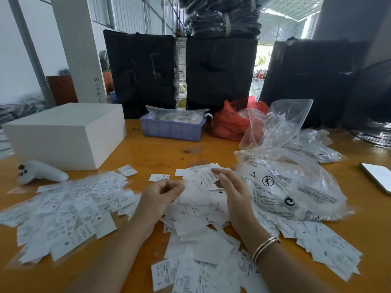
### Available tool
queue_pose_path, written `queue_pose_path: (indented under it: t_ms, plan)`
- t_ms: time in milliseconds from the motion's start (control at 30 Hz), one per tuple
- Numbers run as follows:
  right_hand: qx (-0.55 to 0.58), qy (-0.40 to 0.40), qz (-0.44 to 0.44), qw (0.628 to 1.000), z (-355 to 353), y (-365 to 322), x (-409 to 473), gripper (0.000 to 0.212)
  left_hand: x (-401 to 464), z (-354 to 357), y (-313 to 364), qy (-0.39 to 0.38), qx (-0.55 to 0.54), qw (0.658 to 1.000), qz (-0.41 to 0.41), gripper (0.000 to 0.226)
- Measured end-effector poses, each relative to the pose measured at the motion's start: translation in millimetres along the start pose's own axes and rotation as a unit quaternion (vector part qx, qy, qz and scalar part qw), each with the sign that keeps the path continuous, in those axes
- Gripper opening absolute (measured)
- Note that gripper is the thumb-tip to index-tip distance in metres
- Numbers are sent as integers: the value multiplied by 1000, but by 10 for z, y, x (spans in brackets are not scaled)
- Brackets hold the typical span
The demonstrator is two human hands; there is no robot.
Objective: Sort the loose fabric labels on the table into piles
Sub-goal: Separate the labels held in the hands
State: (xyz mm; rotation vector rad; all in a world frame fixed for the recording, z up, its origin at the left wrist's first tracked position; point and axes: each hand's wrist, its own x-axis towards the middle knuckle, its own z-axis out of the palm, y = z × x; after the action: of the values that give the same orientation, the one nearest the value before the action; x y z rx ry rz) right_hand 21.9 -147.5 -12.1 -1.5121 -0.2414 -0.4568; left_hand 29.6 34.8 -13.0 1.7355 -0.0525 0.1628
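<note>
White fabric labels cover the orange table [160, 153] in loose heaps: one at the left [69, 210], one in the middle [198, 210], one at the front [203, 265] and one at the right [325, 246]. My left hand [160, 197] hovers over the middle heap with curled fingers, and its fingertips seem to pinch the edge of a blank white label [193, 195]. Just to the right, my right hand [232, 191] pinches a printed label [208, 177] between thumb and fingers. A bangle sits on the right wrist.
A clear printed plastic bag [296, 187] lies right of my hands, with more bags behind it. A white box [63, 132] and a white controller [40, 172] are at the left. A blue bin [171, 130], a red bag [228, 121] and a phone [378, 176] are farther off.
</note>
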Motion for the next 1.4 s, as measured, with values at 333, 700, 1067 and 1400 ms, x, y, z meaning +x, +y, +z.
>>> queue_pose_path:
  t_ms: [333, 700, 1067, 1400]
  plan:
    - [141, 32, 71, 987, 15, 93, 73, 54, -42, 68, -5, -54, 75, 993, 77, 7]
    - [174, -1, 82, 981, 8, 105, 49, 34, -58, 68, 33, -57, 44, 994, 84, 4]
    - [-106, -47, -48, 992, 31, 38, 2, 39, -40, 4, 39, -29, 208, 962, 177, 23]
    - [-274, -44, -247, 928, 106, 15, -47, 24, -52, 14, 36, -26, 253, 944, 208, 6]
